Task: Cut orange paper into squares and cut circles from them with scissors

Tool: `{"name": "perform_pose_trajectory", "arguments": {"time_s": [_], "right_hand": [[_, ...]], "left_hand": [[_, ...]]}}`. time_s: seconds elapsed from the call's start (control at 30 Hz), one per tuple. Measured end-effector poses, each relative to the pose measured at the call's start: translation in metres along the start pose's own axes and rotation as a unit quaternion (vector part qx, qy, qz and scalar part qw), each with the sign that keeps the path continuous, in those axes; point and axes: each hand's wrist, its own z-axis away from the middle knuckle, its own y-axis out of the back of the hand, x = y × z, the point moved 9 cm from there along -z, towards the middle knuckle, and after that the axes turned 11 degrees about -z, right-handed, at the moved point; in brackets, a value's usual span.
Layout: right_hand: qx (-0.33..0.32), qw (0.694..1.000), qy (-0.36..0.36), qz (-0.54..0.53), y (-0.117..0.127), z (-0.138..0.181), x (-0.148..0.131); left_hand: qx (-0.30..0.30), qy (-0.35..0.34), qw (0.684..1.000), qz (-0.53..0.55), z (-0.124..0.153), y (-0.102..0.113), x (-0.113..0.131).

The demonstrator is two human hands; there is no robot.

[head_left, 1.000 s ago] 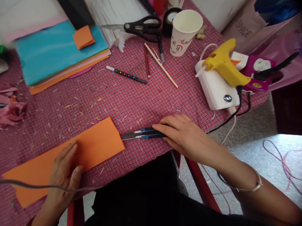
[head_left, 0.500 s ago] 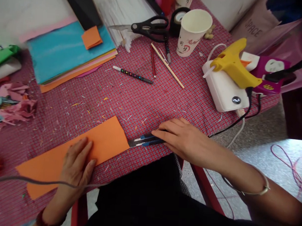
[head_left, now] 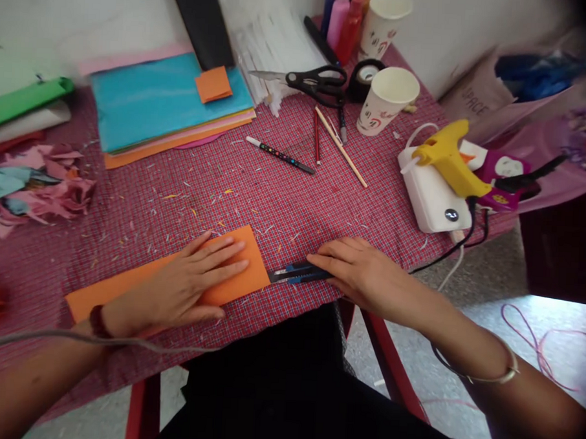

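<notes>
Head view, risks first, largest downward; the orange paper strip [head_left: 174,280] lies low and left of centre on the red checked tablecloth [head_left: 284,206], and the left hand [head_left: 193,283] rests flat on its right end, fingers spread and pressing, clamped on nothing. The right hand [head_left: 363,274], lower centre, lies over the handle of the blue utility knife [head_left: 295,273]; fingers are laid on it, though whether they grip or only cover it I cannot tell; the blade end points left and sits just beside the strip's right edge. Main hazard, as I judge it: the blade faces the left fingertips, so a slip leftward could reach them; a lesser one is the paper sliding on the cloth if pressure eases, giving a crooked cut; the cloth itself could be scored, since no mat shows beneath; the thin grey cable [head_left: 98,340] across the lower left could snag the forearm.

Surface: cloth littered with fine paper slivers; coloured paper stack [head_left: 166,104] upper left; pink scraps [head_left: 42,189] at the left edge; scissors [head_left: 318,83] and paper cup [head_left: 385,100] at upper centre; yellow glue gun [head_left: 448,158] on a white box [head_left: 427,196] at right, its cord trailing off the edge; grey floor at lower right.
</notes>
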Motion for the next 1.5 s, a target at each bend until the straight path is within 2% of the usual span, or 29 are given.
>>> {"name": "perform_pose_trajectory", "arguments": {"time_s": [0.2, 0.33, 0.57, 0.83, 1.03, 1.13, 1.2, 1.27, 1.37, 1.5], "right_hand": [[-0.01, 1.0, -0.007, 0.007, -0.005, -0.007, -0.005], [-0.005, 1.0, -0.026, -0.001, -0.009, -0.003, -0.007], [0.018, 0.997, -0.068, -0.01, -0.017, 0.023, -0.014], [0.047, 0.997, -0.061, 0.009, -0.026, 0.011, -0.024], [0.042, 0.997, -0.064, 0.004, -0.024, 0.018, -0.023], [0.043, 0.997, -0.068, 0.003, -0.022, 0.019, -0.022], [0.045, 0.997, -0.069, 0.001, -0.021, 0.018, -0.021], [0.048, 0.997, -0.067, 0.003, -0.02, 0.017, -0.021], [0.057, 0.996, -0.061, 0.008, -0.02, 0.016, -0.02], [0.077, 0.996, -0.041, -0.008, -0.016, 0.019, -0.019]], "left_hand": [[0.012, 0.019, 1.0, -0.02, -0.002, -0.017, 0.0], [0.026, 0.028, 0.999, -0.016, -0.003, -0.014, 0.0], [0.029, 0.048, 0.998, 0.021, -0.003, -0.012, -0.003], [0.041, 0.04, 0.998, 0.029, -0.003, -0.012, -0.002], [0.043, 0.046, 0.997, 0.048, -0.001, -0.017, -0.005], [0.063, 0.105, 0.988, 0.093, -0.003, -0.008, -0.018], [0.089, 0.193, 0.971, 0.112, -0.003, 0.002, -0.035], [0.09, 0.279, 0.95, 0.105, -0.001, 0.01, -0.051], [0.025, 0.349, 0.931, 0.108, 0.002, 0.006, -0.065], [-0.092, 0.351, 0.904, 0.225, 0.002, -0.01, -0.064]]}}
